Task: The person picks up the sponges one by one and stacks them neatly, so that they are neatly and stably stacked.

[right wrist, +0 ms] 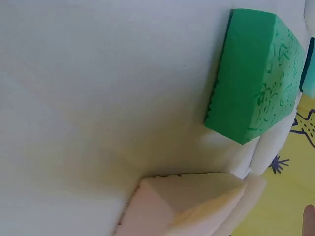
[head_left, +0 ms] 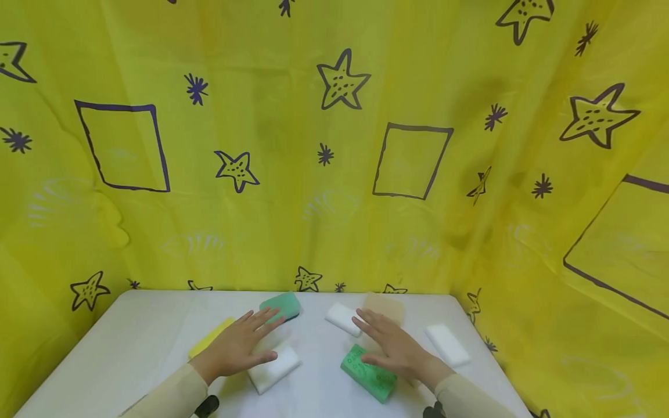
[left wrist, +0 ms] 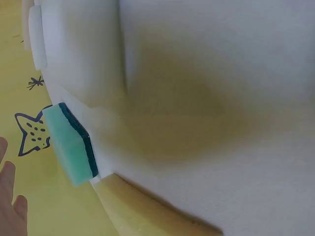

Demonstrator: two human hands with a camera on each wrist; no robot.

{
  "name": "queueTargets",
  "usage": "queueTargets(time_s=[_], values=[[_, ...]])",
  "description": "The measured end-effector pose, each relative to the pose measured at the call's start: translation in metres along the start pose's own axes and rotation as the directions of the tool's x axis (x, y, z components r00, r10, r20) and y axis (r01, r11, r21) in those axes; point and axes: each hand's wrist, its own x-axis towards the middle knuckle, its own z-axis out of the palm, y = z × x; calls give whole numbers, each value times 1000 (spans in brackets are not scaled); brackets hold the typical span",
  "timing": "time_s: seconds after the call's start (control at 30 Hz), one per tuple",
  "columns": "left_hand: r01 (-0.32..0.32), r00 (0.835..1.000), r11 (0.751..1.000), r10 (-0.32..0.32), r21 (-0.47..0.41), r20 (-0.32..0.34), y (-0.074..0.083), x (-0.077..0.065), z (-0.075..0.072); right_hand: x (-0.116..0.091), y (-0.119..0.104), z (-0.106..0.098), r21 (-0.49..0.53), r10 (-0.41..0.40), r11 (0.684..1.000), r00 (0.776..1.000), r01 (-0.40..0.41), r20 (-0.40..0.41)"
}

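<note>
My left hand is held over the table with fingers spread, holding nothing. Beneath and beside it lie a white sponge block, a yellow sponge and a teal sponge with a dark scouring layer. Fingers also spread, my right hand hovers above a green patterned sponge, partly covering it in the head view. A pale pinkish sponge shows below that hand in the right wrist view; the hand mostly hides it from the head camera.
Toward the back of the white table lie another white block and a beige sponge. A further white block is at the right. Yellow curtains with drawn stars border the table's back and sides.
</note>
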Motion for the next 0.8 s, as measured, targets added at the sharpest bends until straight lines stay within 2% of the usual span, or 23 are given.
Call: queueTargets(time_s=[0.17, 0.43, 0.57, 0.7, 0.8], values=[[17, 999, 1000, -17, -4, -40, 3, -8, 0, -15, -1, 2, 37, 105, 994, 994, -104, -29], [106, 994, 991, -106, -77, 7, 9, -19, -1, -30, -10, 7, 67, 262, 963, 965, -260, -27], [137, 990, 986, -137, -93, 5, 12, -25, -1, -35, -16, 9, 140, 334, 934, 942, -328, -22], [153, 988, 983, -156, -99, -18, 16, -31, 2, -37, -22, 10, 205, 400, 895, 916, -397, 25], [172, 985, 980, -174, -97, -7, 19, -35, 6, -38, -27, 11, 240, 437, 865, 897, -440, 68]])
